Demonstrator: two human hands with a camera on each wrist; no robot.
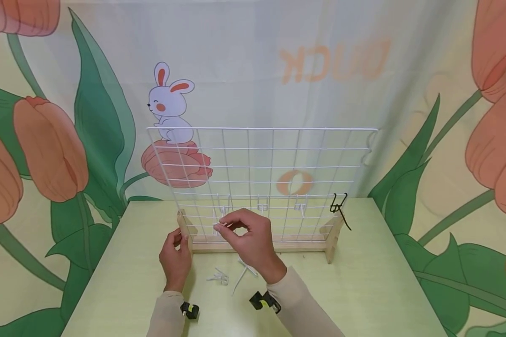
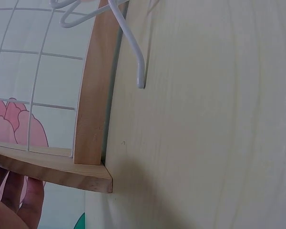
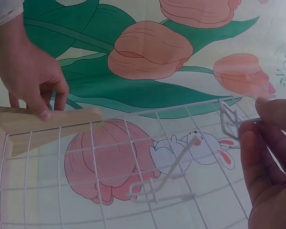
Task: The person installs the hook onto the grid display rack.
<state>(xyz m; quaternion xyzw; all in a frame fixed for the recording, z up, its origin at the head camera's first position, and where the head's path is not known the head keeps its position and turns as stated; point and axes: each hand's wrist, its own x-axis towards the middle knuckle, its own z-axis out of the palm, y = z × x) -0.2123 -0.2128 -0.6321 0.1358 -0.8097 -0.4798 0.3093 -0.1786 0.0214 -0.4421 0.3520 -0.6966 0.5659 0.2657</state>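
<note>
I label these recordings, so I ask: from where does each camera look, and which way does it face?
Head: worn on the head, facing forward and down at the white wire grid; left hand, right hand and both sleeves show.
Left wrist: worn there, facing the wooden stand and tabletop; left fingers show at lower left.
Right wrist: worn there, facing the grid and the white hook that the right hand pinches; both hands show.
Head and right wrist share both hands and the printed rabbit.
</note>
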